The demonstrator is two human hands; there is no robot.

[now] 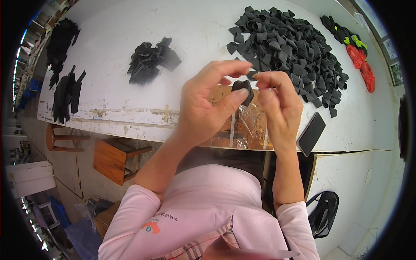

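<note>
Over the table's near edge, my left hand (201, 102) grips a small folded black fabric piece (242, 92). Its thumb presses on the piece, while the index finger arches above. Close beside it on the right is my right hand (279, 97), its fingers bent inward and closed. Whether these right fingertips hold a bit of the piece or something small is hidden. Beyond my hands lies a large heap of similar curled black pieces (290, 47). A smaller pile of flat black pieces (149, 63) sits farther left.
A brown board (251, 121) lies beneath my hands. Right of it is a black phone (311, 134). Black strips (67, 97) lie at the table's left end. Red plastic bags (364, 67) rest at the far right. Wooden stools (113, 160) stand left, below the table edge.
</note>
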